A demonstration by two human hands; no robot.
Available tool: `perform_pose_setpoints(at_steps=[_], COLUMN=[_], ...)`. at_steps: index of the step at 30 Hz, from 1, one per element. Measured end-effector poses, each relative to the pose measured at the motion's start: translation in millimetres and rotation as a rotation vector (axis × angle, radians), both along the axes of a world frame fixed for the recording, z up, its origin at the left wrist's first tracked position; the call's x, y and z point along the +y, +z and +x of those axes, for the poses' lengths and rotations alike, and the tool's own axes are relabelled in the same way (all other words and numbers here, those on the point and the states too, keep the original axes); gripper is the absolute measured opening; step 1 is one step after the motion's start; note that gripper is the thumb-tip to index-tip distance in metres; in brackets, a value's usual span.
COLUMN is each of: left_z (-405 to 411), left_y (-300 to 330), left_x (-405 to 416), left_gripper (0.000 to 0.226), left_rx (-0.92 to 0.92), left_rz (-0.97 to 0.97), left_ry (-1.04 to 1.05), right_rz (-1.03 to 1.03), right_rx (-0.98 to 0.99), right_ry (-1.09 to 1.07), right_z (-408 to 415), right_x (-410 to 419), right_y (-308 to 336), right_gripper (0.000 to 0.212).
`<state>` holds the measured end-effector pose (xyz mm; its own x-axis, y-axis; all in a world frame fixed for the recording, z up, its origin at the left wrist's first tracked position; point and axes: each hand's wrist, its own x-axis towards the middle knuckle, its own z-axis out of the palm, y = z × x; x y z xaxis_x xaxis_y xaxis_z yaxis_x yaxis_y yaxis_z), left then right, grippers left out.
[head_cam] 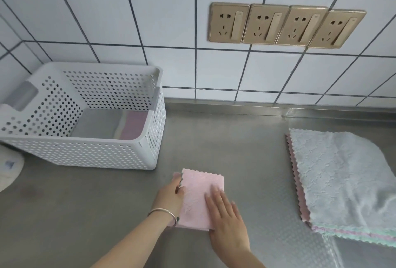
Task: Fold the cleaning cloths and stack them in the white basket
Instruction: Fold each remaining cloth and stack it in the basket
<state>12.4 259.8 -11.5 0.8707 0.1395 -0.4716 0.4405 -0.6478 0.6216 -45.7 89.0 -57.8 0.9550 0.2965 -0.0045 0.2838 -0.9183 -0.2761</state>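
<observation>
A folded pink cleaning cloth [200, 192] lies on the steel counter in front of me. My left hand [170, 196] grips its left edge, with the fingers tucked under the cloth. My right hand [227, 218] lies flat on the cloth's right half with straight fingers. The white perforated basket [102, 156] stands at the left against the tiled wall. A folded pink cloth [132, 127] lies on its floor beside a grey one [96, 126]. A pile of unfolded cloths [347, 173], pale blue on top with pink edges below, lies at the right.
The steel counter [231, 139] runs back to a tiled wall with a row of gold power sockets [285, 25]. A white round object [8, 169] sits at the far left edge beside the basket.
</observation>
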Motion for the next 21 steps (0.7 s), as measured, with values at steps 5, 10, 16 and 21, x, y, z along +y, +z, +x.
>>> perform_pose_setpoints(at_steps=[5, 10, 16, 21], left_z=[0, -5, -6, -6], left_y=[-13, -21, -29, -30], left_x=[5, 5, 6, 8], left_gripper=[0.050, 0.050, 0.043, 0.041], left_rx=[0.041, 0.035, -0.019, -0.061], left_rz=[-0.013, 0.004, 0.017, 0.013], left_ry=[0.064, 0.145, 0.226, 0.283], right_rz=[-0.015, -0.042, -0.047, -0.045], right_rx=[0.035, 0.031, -0.007, 0.042], right_ry=[-0.003, 0.010, 0.042, 0.069], right_z=[1, 3, 4, 5], right_x=[5, 5, 7, 7], right_y=[-12, -13, -18, -22], right_gripper=[0.087, 0.081, 0.081, 0.077])
